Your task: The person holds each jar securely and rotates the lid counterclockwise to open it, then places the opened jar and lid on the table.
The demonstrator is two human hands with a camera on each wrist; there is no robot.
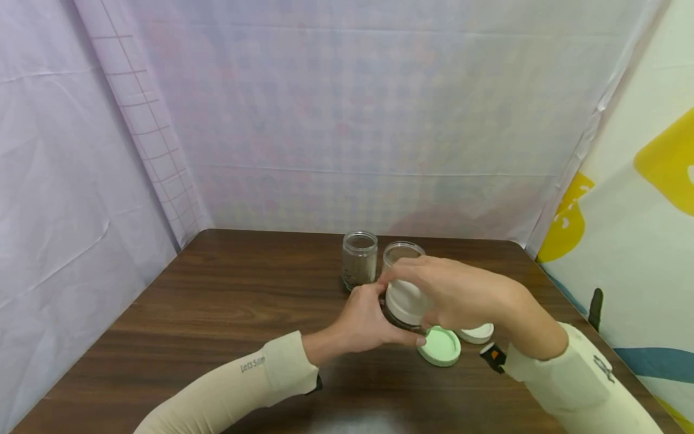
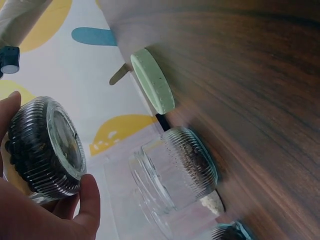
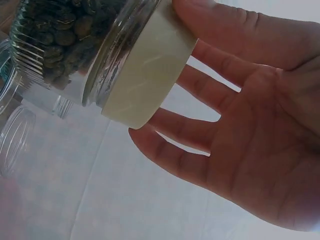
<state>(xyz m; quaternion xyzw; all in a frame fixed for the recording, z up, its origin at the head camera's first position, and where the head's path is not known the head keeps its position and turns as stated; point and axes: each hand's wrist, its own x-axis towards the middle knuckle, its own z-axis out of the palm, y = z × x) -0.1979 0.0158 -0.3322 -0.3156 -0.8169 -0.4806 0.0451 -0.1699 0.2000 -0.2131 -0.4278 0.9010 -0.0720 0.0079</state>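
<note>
A ribbed glass jar (image 2: pixel 47 145) of dark beans is held off the table, tilted. My left hand (image 1: pixel 368 322) grips it low around its body, and its thumb and fingers show on both sides in the left wrist view. A cream-white lid (image 3: pixel 150 65) sits on the jar's mouth. My right hand (image 3: pixel 240 115) holds that lid by its rim, thumb on one side and fingers on the other. Beneath the hands lies a pale green lid (image 1: pixel 440 346). A white lid (image 1: pixel 478 333), partly hidden by the right hand, lies beside it.
Two more glass jars stand uncovered behind the hands: the left one (image 1: pixel 359 259) and the right one (image 1: pixel 403 248), which the right hand partly covers. The brown wooden table (image 1: pixel 244 283) meets a white curtain (image 1: pixel 347 120) at the back.
</note>
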